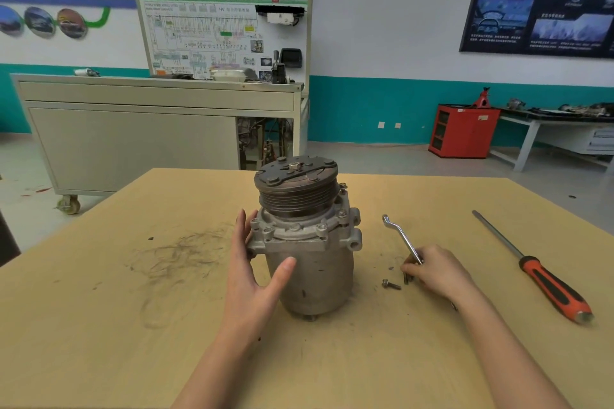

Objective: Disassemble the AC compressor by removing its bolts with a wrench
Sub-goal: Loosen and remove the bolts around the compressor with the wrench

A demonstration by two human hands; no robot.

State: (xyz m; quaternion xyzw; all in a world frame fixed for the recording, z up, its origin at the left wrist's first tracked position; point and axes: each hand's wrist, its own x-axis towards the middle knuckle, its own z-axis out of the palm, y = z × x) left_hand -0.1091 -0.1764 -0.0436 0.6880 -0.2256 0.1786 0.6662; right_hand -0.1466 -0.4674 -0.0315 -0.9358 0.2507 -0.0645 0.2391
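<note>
The compressor (309,242) stands upright on the table (99,309), right in front of you. Your left hand (252,272) touches its left side. A bolt (391,284) lies on the table to its right. Your right hand (435,271) holds the wrench (400,236) beside the bolt. The screwdriver (531,267) lies farther right.

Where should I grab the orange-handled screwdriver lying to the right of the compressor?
By the thick orange-and-black handle, coming from above. The screwdriver lies flat on the table, handle end nearest you, thin shaft pointing away. The right hand holds the wrench, so free it first.
</note>
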